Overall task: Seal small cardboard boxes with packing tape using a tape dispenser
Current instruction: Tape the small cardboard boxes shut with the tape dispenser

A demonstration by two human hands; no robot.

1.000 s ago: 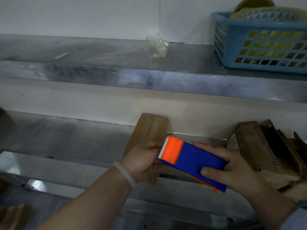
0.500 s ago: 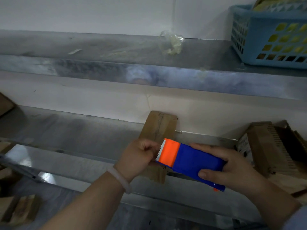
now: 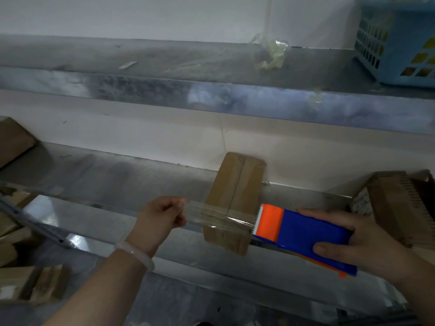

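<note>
- Steel shelving fills the view under a pale wall: an upper shelf and, below it, a lower shelf with a shiny front lip.
- On the lower shelf lies the small cardboard box, its long side running from the wall towards the person. Its top seam runs lengthwise and its near end juts past the lip.
- The right hand grips the tape dispenser (blue body, orange head). The fingers lie over the top and the thumb is on the near side. The dispenser is held just right of the box's near end, with its toothed edge facing left.
- A strip of clear tape stretches taut from that toothed edge to the left, crossing the near part of the box. Whether it touches the cardboard I cannot tell.
- The left hand, fingers curled, pinches the free end of the tape, left of the box. A pale bracelet sits on that wrist.
- A blue basket stands at the right end of the upper shelf, and a crumpled wad of tape lies near the wall to its left.
- More cardboard boxes crowd the right of the lower shelf. Another carton shows at the far left, and cardboard pieces lie lower left.
</note>
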